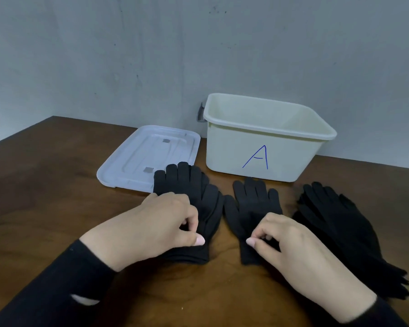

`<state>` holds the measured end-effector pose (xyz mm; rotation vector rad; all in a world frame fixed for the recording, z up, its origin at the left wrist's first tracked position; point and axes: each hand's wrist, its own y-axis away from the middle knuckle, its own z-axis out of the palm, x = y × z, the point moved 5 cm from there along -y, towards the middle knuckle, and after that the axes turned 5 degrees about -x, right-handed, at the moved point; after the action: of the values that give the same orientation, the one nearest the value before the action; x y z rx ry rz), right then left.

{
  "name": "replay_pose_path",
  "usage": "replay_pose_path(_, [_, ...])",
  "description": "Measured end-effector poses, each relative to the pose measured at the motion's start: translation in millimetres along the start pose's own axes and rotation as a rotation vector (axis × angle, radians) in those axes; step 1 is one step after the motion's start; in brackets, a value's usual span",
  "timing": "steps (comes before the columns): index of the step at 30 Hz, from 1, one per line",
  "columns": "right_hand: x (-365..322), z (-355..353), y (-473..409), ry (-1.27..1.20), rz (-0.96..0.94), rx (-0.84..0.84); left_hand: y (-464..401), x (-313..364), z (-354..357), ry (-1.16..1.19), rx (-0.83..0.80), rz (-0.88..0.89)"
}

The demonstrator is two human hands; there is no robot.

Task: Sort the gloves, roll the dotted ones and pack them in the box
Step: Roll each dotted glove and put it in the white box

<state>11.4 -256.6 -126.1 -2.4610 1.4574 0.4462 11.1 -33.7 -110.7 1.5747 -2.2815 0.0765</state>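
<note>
While the left hand (156, 223) pinches the glove stack (198, 199), the right hand (293, 244) pinches a single glove (250, 204)

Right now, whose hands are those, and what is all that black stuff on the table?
The picture comes from a camera worn on a person's head, looking down, so you see their own two hands. The left hand pinches a stack of black gloves. The right hand pinches a single black glove lying flat beside it. Another glove pile lies to the right. Behind them on the brown table stand a white box marked A, open, and its lid lying flat.
</note>
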Motion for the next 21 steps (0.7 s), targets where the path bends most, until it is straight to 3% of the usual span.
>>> replay_pose_path(13, [-3.9,-3.6,5.2,-0.027,0.043,-0.020,0.3,10.8,8.1,-0.259,-0.007,-0.029])
replay_pose_path(18, [-7.2,-4.5,4.4,-0.045,0.042,-0.001,1.4,11.1,-4.5,-0.099,0.050,-0.067])
replay_pose_path(21, [-16.0,-14.4,6.6,-0.200,0.005,0.202,5.2,16.4,-18.4,0.170,0.224,-0.083])
